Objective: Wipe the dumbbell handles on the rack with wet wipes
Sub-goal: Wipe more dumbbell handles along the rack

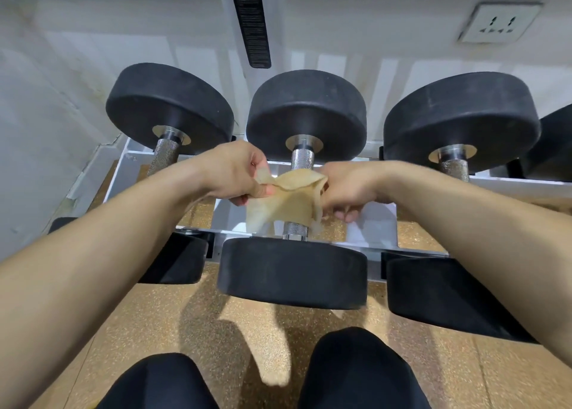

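A beige wet wipe (288, 201) hangs spread over the knurled steel handle (302, 159) of the middle dumbbell (292, 272) on the white rack (510, 185). My left hand (235, 173) pinches the wipe's left edge. My right hand (349, 188) grips its right edge, fingers curled under. Both hands sit just above the handle, which shows above and below the wipe. Black rubber heads flank the handle at front and back.
A left dumbbell (167, 108) and a right dumbbell (461, 120) lie on the same rack, a further one at the far right edge. A wall socket (498, 23) is behind. My knees (356, 371) are over the speckled floor below.
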A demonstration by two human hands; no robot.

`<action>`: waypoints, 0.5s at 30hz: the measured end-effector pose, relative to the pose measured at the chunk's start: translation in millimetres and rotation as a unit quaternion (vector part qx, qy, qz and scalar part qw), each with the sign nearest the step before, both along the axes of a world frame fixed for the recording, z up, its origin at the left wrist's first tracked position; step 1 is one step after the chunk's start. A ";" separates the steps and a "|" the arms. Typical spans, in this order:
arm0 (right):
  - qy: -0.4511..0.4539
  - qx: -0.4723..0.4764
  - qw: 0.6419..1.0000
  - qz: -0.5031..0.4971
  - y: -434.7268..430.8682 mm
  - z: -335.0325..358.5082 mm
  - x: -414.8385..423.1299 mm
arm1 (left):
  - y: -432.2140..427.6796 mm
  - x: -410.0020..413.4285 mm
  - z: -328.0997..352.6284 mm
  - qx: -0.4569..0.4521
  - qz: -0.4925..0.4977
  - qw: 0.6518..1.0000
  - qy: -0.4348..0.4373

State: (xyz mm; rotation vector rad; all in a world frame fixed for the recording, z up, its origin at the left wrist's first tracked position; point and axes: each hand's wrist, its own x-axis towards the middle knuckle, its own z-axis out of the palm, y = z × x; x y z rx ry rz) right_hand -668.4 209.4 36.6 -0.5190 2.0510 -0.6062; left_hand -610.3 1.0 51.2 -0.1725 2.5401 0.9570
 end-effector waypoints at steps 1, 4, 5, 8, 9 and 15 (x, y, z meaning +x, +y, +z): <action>-0.015 -0.039 0.999 -0.015 2.4 2.6 -2.5 | 0.2 0.2 0.2 0.000 -0.002 1.000 0.001; -0.106 -0.095 0.989 -0.039 8.0 7.1 -4.8 | 1.3 0.4 5.7 0.048 0.006 0.999 0.004; -0.137 -0.109 0.983 -0.050 9.0 5.7 -5.8 | 1.3 0.7 9.6 0.073 0.010 0.997 0.004; -0.136 -0.115 0.982 -0.067 6.0 -2.9 -3.6 | 3.3 2.4 23.4 0.169 -0.005 0.986 -0.003; -0.114 -0.106 0.986 -0.061 2.1 -8.0 -0.7 | 5.2 3.5 27.0 0.206 -0.008 0.979 -0.005; -0.073 -0.059 0.993 -0.066 -12.0 -33.1 16.1 | 6.6 2.4 33.3 0.252 -0.006 0.968 -0.001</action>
